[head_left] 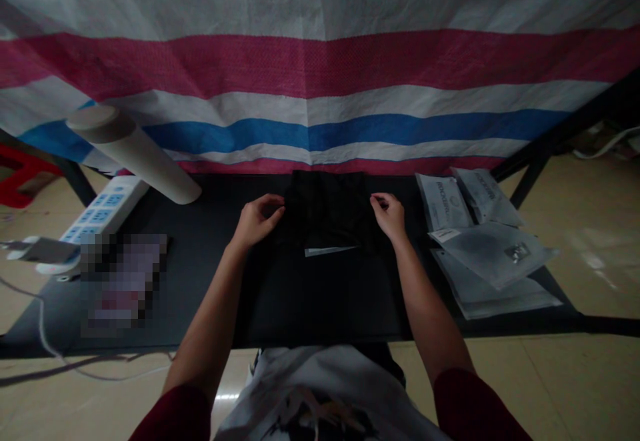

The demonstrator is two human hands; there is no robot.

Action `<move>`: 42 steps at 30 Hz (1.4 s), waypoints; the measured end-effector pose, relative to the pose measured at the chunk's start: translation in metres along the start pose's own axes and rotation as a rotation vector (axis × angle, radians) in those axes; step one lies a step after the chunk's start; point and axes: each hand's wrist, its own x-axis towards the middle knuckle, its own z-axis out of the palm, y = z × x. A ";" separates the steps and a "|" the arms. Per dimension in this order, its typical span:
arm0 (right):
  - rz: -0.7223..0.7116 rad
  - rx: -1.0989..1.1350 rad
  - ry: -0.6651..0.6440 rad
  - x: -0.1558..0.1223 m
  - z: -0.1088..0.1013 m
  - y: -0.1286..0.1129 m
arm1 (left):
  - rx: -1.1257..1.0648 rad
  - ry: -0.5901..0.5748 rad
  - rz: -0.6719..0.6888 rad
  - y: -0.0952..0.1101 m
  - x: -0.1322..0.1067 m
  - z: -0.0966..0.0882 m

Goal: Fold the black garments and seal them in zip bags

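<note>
A black folded garment [327,211] lies on the dark table [320,294], at its far middle. My left hand [257,219] pinches the garment's left edge with curled fingers. My right hand [389,215] pinches its right edge the same way. A thin pale strip [330,250], perhaps a label or a bag edge, shows at the garment's near side.
Several grey plastic bags [493,254] lie stacked at the table's right. A cardboard tube [135,151] and a white power strip [103,211] sit at the left, beside a blurred patch [125,277]. A striped tarp [320,61] hangs behind.
</note>
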 end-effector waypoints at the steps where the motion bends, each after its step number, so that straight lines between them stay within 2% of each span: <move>1: -0.007 0.012 -0.029 0.000 -0.001 -0.001 | 0.111 -0.032 0.046 -0.001 0.000 0.003; 5: -0.068 0.030 -0.235 0.000 -0.012 -0.005 | 0.298 -0.203 0.166 -0.002 0.000 0.012; 9: -0.122 0.063 -0.487 0.001 -0.030 -0.010 | 0.278 -0.344 0.117 -0.010 0.001 0.007; 14: -0.160 0.000 -0.881 0.000 -0.056 -0.019 | 0.178 -0.604 0.094 -0.011 -0.001 -0.011; 16: -0.137 -0.065 -1.006 -0.003 -0.061 -0.024 | 0.209 -0.665 0.070 -0.007 -0.003 -0.014; 18: -0.109 -0.139 -1.078 -0.007 -0.061 -0.031 | 0.254 -0.685 0.048 -0.004 -0.005 -0.014; 21: -0.086 -0.250 -1.097 -0.012 -0.055 -0.040 | 0.298 -0.668 0.044 -0.004 -0.006 -0.007; 24: -0.077 -0.279 -1.083 -0.013 -0.049 -0.040 | 0.282 -0.600 0.075 -0.009 -0.003 0.002; 30: -0.088 -0.123 -0.952 -0.007 -0.046 -0.021 | 0.110 -0.331 0.109 -0.019 0.002 0.007; 34: -0.084 0.014 -0.879 -0.005 -0.047 -0.018 | -0.011 -0.303 0.071 -0.013 0.002 0.004; 37: -0.032 0.096 -0.807 -0.006 -0.049 -0.021 | -0.095 -0.272 0.009 -0.006 0.000 0.004; 42: 0.067 0.119 -0.610 -0.005 -0.046 -0.024 | -0.201 -0.221 -0.201 0.000 -0.002 0.010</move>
